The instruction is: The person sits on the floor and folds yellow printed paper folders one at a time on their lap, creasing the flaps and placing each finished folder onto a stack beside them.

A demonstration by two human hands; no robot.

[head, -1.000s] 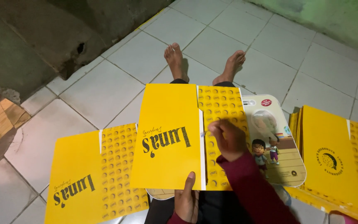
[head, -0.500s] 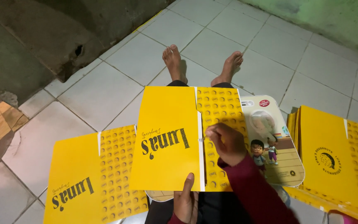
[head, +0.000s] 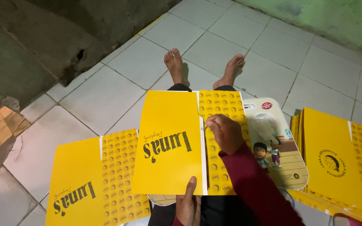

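Two hands: both on one flat yellow carton blank at the centre of the frame — the sheet lies across my lap and partly over a small illustrated lap table.

Right hand: fingers curled down and nearly closed, fingertips pressing along the fold line where the plain yellow panel meets the patterned panel. It pins the sheet rather than grips it, as far as I can see; the thumb is hidden, so I cannot tell if it pinches the edge.

Left hand: lower centre, fingers extended and flat, one fingertip lying on the bottom edge of the blank. It steadies the sheet — nothing is closed inside it.

What has changed: very little. Against the two earlier views the right hand has crept slightly up the crease and the blank sits a touch more square to me; the left hand has stayed at the bottom edge.

What that means: I judge the work is at the creasing of this one sheet, the fold pressed but not yet turned over.

Lower left: another flat blank of the same kind lies on the white floor tiles, just beside the held one.

Right edge: a stack of like blanks, touching the lap table's far side, I think.

Top centre: my bare feet, well apart from the sheet.
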